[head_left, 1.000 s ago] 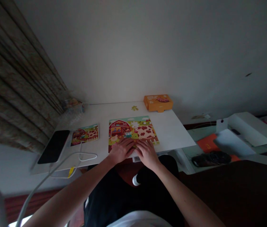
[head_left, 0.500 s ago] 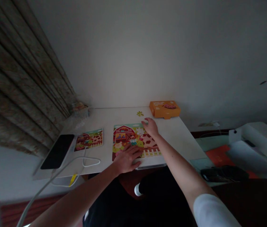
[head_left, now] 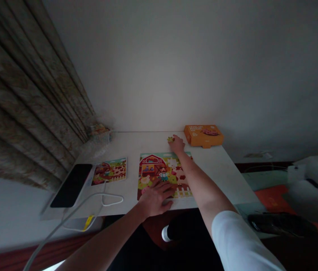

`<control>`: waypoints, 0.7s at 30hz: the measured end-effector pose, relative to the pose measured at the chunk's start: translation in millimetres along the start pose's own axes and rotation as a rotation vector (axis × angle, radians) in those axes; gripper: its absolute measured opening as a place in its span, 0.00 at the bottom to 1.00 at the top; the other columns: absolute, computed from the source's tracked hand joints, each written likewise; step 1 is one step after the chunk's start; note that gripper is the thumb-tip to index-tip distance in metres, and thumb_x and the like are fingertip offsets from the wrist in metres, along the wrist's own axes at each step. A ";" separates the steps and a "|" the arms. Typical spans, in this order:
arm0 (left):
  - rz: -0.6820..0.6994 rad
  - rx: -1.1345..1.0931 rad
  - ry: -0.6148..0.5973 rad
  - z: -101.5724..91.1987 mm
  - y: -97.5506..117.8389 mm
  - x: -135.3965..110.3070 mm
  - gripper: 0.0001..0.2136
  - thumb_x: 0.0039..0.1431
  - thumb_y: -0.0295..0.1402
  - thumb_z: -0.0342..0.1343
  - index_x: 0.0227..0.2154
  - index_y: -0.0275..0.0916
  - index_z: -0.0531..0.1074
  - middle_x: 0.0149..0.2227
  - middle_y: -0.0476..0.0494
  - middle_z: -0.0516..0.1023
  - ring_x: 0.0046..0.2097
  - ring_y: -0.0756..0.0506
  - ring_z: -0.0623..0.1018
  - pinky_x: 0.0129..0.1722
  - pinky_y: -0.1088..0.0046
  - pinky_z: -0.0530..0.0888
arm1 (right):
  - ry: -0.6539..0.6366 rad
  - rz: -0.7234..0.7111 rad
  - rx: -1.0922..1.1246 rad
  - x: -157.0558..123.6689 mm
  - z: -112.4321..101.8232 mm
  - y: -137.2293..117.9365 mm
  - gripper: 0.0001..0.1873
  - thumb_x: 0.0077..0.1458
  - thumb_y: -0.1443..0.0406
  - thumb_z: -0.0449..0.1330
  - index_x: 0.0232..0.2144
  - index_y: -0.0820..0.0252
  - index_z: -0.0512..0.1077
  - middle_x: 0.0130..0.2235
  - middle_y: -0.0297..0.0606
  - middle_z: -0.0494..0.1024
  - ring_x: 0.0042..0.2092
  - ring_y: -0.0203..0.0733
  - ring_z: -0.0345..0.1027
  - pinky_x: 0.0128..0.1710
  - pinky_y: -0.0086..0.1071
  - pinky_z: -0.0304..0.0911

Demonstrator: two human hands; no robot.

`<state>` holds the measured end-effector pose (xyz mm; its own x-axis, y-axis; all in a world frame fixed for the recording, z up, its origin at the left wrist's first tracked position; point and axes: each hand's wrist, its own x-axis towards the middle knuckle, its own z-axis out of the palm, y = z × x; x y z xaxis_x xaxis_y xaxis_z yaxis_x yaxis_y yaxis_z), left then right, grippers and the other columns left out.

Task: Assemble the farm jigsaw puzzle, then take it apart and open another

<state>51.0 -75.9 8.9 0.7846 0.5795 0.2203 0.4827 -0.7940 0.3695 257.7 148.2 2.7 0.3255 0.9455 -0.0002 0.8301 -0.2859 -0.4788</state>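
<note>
Left hand (head_left: 156, 197) lies spread, unclenched, on farm puzzle (head_left: 164, 174), seven o'clock. Right hand (head_left: 177, 144) at small piece (head_left: 170, 139), twelve o'clock (can't tell grip).

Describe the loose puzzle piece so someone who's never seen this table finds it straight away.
Start at the white table against the wall and look to its far side, left of the orange box. The loose puzzle piece is there, at the right hand. Its small size, yellow-green colour and knobbly outline set it apart from the larger, many-coloured farm puzzle nearer the person.
</note>
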 end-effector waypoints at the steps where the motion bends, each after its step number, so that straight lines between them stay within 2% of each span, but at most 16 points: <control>1: 0.001 -0.004 -0.003 0.1 0.0 0.1 0.17 0.66 0.42 0.57 0.56 0.47 0.76 0.60 0.46 0.77 0.63 0.41 0.73 0.71 0.55 0.57 | -0.016 -0.006 0.005 3.2 -0.9 1.9 0.33 0.60 0.62 0.64 0.66 0.55 0.63 0.59 0.47 0.77 0.62 0.54 0.66 0.59 0.46 0.62; 4: 0.000 -0.016 -0.003 0.8 0.1 0.1 0.18 0.66 0.41 0.57 0.57 0.47 0.75 0.59 0.45 0.78 0.64 0.41 0.73 0.71 0.54 0.56 | -0.078 -0.037 0.003 10.7 -6.1 8.6 0.37 0.58 0.63 0.66 0.67 0.54 0.62 0.57 0.45 0.78 0.60 0.53 0.69 0.57 0.44 0.64; 9: -0.004 -0.016 0.000 1.0 1.1 -0.6 0.18 0.66 0.41 0.57 0.57 0.46 0.75 0.61 0.45 0.77 0.64 0.41 0.73 0.71 0.53 0.56 | -0.164 -0.125 -0.016 15.3 -15.0 20.6 0.33 0.54 0.65 0.67 0.62 0.53 0.68 0.52 0.44 0.80 0.55 0.51 0.73 0.53 0.41 0.67; 12: -0.009 -0.007 -0.002 0.0 1.7 -0.1 0.18 0.66 0.41 0.58 0.57 0.47 0.75 0.61 0.46 0.77 0.64 0.41 0.72 0.72 0.54 0.56 | -0.159 -0.144 -0.003 13.8 -16.5 27.4 0.35 0.52 0.67 0.68 0.62 0.52 0.67 0.53 0.43 0.78 0.52 0.46 0.74 0.52 0.37 0.67; 16: -0.012 0.007 -0.009 -0.1 1.4 0.7 0.18 0.66 0.41 0.58 0.57 0.48 0.75 0.61 0.46 0.77 0.64 0.41 0.72 0.72 0.54 0.56 | -0.114 -0.183 0.067 11.5 -15.9 34.1 0.42 0.48 0.69 0.70 0.64 0.55 0.64 0.58 0.48 0.72 0.52 0.42 0.75 0.52 0.32 0.67; 21: -0.011 -0.002 -0.008 1.3 0.4 0.1 0.19 0.66 0.40 0.58 0.58 0.47 0.75 0.62 0.46 0.76 0.64 0.40 0.73 0.71 0.53 0.58 | -0.123 -0.147 0.125 11.0 -17.2 33.7 0.44 0.44 0.71 0.71 0.63 0.57 0.65 0.51 0.47 0.80 0.51 0.48 0.76 0.52 0.38 0.68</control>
<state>51.8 -76.3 7.9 0.7822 0.5870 0.2089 0.4908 -0.7869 0.3740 297.0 146.3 1.6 0.1415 0.9896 -0.0256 0.7996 -0.1295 -0.5864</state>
